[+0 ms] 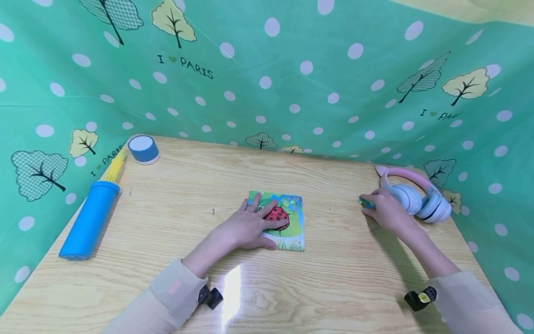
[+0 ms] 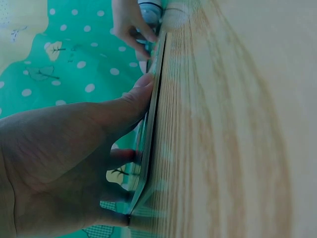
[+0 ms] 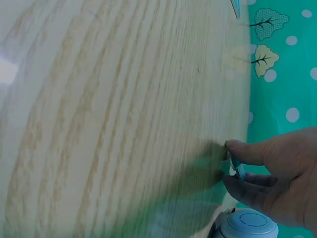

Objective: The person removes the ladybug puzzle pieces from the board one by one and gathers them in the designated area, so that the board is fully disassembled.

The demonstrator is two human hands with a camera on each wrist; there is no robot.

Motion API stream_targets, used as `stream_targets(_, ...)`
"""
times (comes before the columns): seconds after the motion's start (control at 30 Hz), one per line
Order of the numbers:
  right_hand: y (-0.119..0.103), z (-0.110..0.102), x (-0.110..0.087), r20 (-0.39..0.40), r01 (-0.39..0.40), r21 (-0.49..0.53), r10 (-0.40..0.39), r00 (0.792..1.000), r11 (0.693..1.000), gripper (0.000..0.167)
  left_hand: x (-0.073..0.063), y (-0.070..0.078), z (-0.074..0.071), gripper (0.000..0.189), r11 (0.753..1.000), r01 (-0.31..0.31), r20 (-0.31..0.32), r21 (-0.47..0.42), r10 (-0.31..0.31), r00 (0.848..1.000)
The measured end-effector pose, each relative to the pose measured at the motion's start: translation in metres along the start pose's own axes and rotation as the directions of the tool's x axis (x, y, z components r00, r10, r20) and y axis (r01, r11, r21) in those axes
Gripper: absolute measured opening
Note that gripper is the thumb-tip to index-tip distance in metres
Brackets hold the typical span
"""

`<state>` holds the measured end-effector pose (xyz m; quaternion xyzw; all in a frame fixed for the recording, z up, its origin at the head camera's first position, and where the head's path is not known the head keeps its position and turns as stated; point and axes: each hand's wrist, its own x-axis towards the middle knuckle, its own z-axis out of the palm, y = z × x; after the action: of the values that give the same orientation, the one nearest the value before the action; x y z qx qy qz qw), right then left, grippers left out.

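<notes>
A square board with a ladybug picture (image 1: 296, 229) lies flat near the middle of the wooden table. My left hand (image 1: 248, 228) rests on its left part with fingers spread, covering some of the picture. In the left wrist view the thumb (image 2: 141, 91) and fingertips touch the thin board (image 2: 148, 144). Far to the right, my right hand (image 1: 389, 209) pinches a small, flat green piece (image 1: 365, 203) between thumb and fingers, low over the table. The right wrist view shows this piece (image 3: 238, 170) edge-on, held on a slant, with its printed face mostly hidden.
Pastel headphones (image 1: 435, 206) with a pink band lie right beside my right hand. At the left edge is a blue hand pump (image 1: 89, 220) with a yellow nozzle; a blue-and-white round container (image 1: 143, 149) stands behind it. A green dotted cloth (image 1: 267, 83) walls the table's back and sides.
</notes>
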<state>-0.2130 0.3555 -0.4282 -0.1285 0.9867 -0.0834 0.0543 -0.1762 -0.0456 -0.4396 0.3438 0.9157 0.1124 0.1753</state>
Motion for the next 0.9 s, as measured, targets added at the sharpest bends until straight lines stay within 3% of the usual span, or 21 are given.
stream_targets(0.53,0.002,0.008,-0.004,-0.068,0.04,-0.062,-0.044,0.997,0.997,0.046,0.0,-0.001,0.002,0.066,1.0,0.011,0.005,-0.006,-0.011,1.0)
stream_targets(0.7,0.002,0.003,0.0,-0.168,0.097,-0.052,-0.105,0.98,0.994,0.039,0.001,-0.001,0.002,0.066,1.0,0.01,0.005,-0.007,-0.01,1.0)
stream_targets(0.9,-0.012,-0.015,0.007,-0.268,0.026,0.044,-0.013,0.963,0.999,0.032,0.001,-0.001,0.001,0.066,1.0,0.012,0.007,-0.001,-0.012,1.0)
